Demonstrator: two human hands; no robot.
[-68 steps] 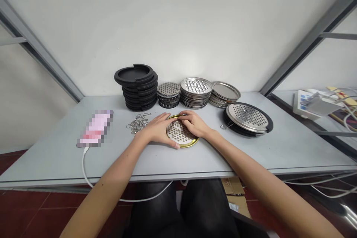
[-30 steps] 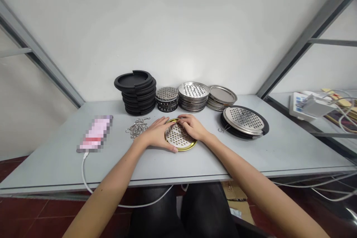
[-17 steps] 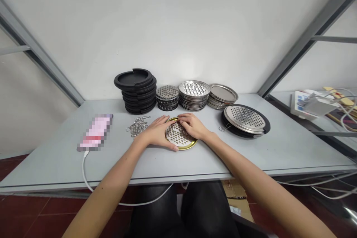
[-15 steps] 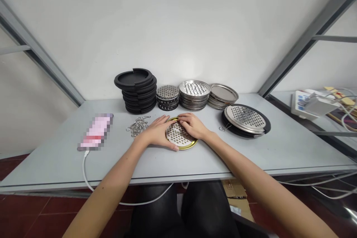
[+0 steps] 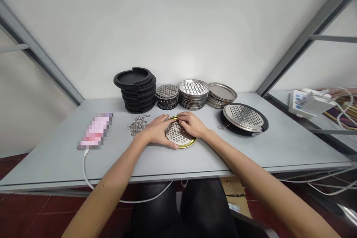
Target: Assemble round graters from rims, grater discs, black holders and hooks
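Note:
A round metal grater disc (image 5: 178, 135) with a gold-coloured rim lies on the desk in front of me. My left hand (image 5: 159, 131) spans its left side, thumb along the near rim and fingers at the far left edge, gripping it. Over the far right part, my right hand (image 5: 192, 124) bends its fingers down onto the disc and rim; the fingertips are partly hidden. Left of my left hand is a heap of small metal hooks (image 5: 138, 125). Behind the hands stand stacks of small grater discs (image 5: 167, 91) and larger rimmed grater discs (image 5: 193, 88).
Black ring-shaped trays (image 5: 135, 93) are piled at the back left; plain metal discs (image 5: 222, 92) stand back right. An assembled grater (image 5: 245, 117) in a black holder lies right. A phone (image 5: 96, 130) with a white cable lies left. Power strips (image 5: 302, 102) sit beyond the frame post.
Both hands keep the same hold on the grater disc. The whole view has shifted very slightly; nothing else has visibly moved.

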